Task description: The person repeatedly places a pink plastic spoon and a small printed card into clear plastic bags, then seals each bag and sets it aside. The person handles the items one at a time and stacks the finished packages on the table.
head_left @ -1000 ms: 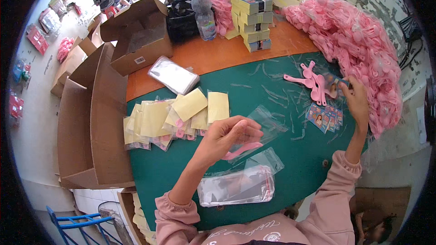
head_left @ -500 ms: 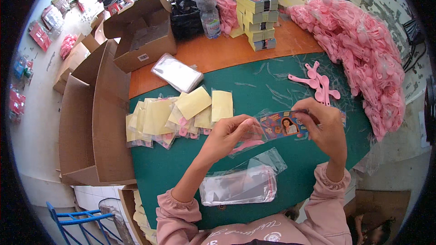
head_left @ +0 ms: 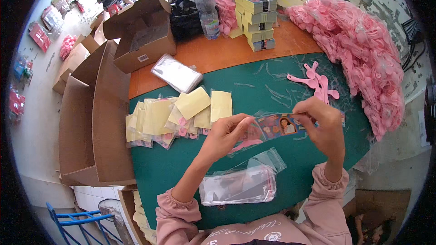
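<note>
Right hand [head_left: 323, 129] now pinching printed card [head_left: 277, 125]

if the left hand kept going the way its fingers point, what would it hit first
The left hand points right, along the clear bag it holds. The printed card lies first in that line, then the right hand gripping the card's far end. Depth is unclear.

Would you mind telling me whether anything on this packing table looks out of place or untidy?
Mostly orderly. The filled yellow-backed packets lie in a loose, overlapping fan rather than a stack, and a few pink spoons sit apart from the big pink heap. Nothing looks spilled or damaged.
</note>
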The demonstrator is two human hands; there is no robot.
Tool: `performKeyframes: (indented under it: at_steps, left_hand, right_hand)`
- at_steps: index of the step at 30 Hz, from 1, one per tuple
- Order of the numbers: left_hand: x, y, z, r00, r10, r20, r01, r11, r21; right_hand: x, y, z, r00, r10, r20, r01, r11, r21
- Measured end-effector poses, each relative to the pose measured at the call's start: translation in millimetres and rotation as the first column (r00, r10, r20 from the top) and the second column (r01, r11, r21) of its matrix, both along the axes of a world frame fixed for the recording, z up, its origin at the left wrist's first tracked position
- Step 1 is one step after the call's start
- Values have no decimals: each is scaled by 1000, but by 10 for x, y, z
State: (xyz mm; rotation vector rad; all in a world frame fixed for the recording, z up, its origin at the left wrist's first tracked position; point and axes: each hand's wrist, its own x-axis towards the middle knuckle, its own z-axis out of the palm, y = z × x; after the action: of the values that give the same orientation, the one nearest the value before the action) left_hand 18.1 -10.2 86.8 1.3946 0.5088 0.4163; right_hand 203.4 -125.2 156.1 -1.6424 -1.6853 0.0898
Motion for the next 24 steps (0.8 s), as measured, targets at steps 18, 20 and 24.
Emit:
performKeyframes:
  at_steps: [18, 20, 24]
  left_hand:
    - [43, -210, 116, 997, -45, -60, 64, 932, 358]
    - [57, -210, 114, 993, -22, -112, 63, 923, 379]
    - [14, 2, 63, 953, -98, -287, 211, 894, 395]
  right_hand:
    - [-90, 101, -227, 971, 230, -67, -239, 919, -313]
    - [-78, 150, -322, 953, 290, -80, -301, 918, -258]
    - [53, 218, -531, 884, 305, -353, -386, 904, -185]
